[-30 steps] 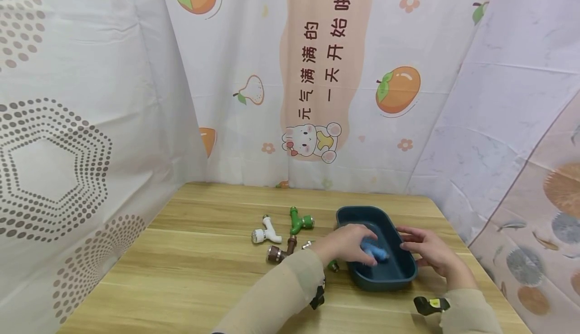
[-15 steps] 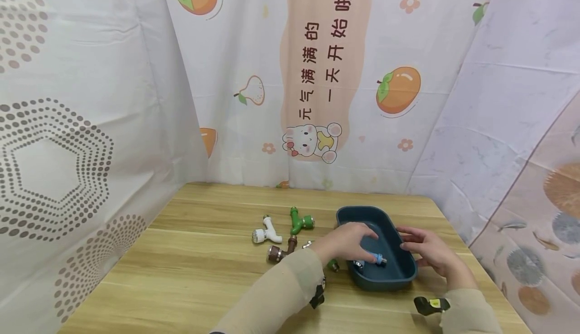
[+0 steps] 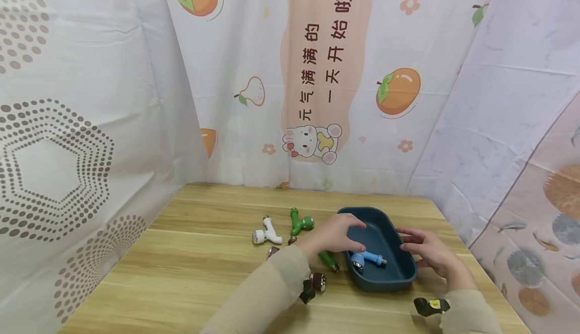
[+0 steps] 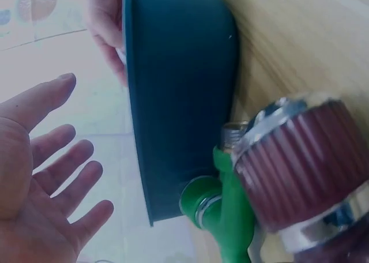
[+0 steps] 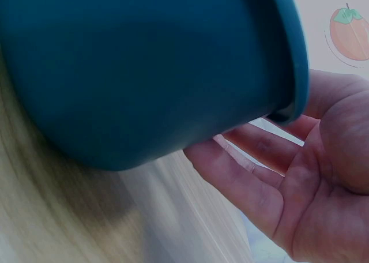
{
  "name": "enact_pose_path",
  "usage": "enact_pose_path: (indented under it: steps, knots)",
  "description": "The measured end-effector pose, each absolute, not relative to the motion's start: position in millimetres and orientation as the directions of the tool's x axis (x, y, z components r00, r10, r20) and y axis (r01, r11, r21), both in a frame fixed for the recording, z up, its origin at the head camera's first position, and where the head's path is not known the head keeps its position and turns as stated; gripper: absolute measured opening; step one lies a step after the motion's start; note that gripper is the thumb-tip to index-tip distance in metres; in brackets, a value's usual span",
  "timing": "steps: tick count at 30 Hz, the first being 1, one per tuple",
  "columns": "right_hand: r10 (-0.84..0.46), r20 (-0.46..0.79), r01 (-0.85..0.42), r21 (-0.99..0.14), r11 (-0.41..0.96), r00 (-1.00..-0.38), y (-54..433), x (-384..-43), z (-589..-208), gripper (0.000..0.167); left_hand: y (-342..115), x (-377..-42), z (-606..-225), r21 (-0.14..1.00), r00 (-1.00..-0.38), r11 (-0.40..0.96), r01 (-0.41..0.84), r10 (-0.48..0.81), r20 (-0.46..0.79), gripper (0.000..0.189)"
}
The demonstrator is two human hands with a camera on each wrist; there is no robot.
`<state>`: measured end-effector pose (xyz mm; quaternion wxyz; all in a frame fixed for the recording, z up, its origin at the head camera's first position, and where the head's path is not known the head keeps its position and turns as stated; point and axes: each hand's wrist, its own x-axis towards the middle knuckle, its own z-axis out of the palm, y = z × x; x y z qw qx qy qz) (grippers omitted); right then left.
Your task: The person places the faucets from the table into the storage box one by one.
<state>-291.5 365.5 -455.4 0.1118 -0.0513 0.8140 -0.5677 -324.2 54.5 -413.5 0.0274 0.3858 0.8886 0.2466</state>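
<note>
If the middle of the teal bin [image 3: 382, 288] is the hub of our clock, with twelve pointing away from the person, we start far out at nine: a white tap [image 3: 271, 234], flat on the table [image 3: 204, 263]. A brown tap [image 3: 273, 251] sits near it, mostly lost behind the sleeve; then at ten, a green tap [image 3: 296, 223]. Toward eight, a brown knob [image 3: 319, 281] pokes out past the wrist, with a second green tap [image 3: 329, 260] between it and the bin.

Now the left hand [image 3: 337, 233], between nine and ten over the near rim: fingers parted, nothing held. And there's the blue tap [image 3: 371, 258], lying inside the bin around seven, metal end angled at four! Looks like plastic, so I'd call it light and stiff, a touch slick, hardly fragile; best hold is thumb and fingers across the straight barrel, clear of the round knob. Out at three, the right hand [image 3: 428, 251], extended fingers resting against the bin, no full grip.

Only the left wrist camera shows that bare palm, plus ribs on a brown knob and a green tap's threaded collar [image 4: 233, 134]. Right wrist: fingers against the outer wall below the lip. Neither catches the blue tap; that's the head view's alone.
</note>
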Motion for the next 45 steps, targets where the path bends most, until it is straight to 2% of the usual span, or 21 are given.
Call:
enact_pose_path:
  steps: [7,18,31,45]
  knots:
    - [-0.200,-0.129,0.051,-0.933,0.355,-0.971,364.4,-290.2,-454.7,0.064,38.2,-327.0,-408.5,0.486,-0.705,0.562,0.669,0.688,0.174,0.055]
    - [-0.211,-0.127,0.046,-0.935,0.351,-0.969,363.5,-289.7,-453.8,0.063,5.9,-322.8,-393.5,0.584,-0.768,0.565,0.583,0.618,0.169,0.060]
    - [-0.215,-0.126,0.045,-0.937,0.346,-0.968,362.4,-289.2,-450.2,0.063,-24.1,-330.8,-390.0,0.558,-0.758,0.544,0.627,0.591,0.275,0.063]
    - [-0.209,-0.132,0.050,-0.932,0.359,-0.969,362.6,-289.5,-450.8,0.063,-61.6,-331.9,-391.5,0.614,-0.807,0.546,0.570,0.513,0.293,0.065]
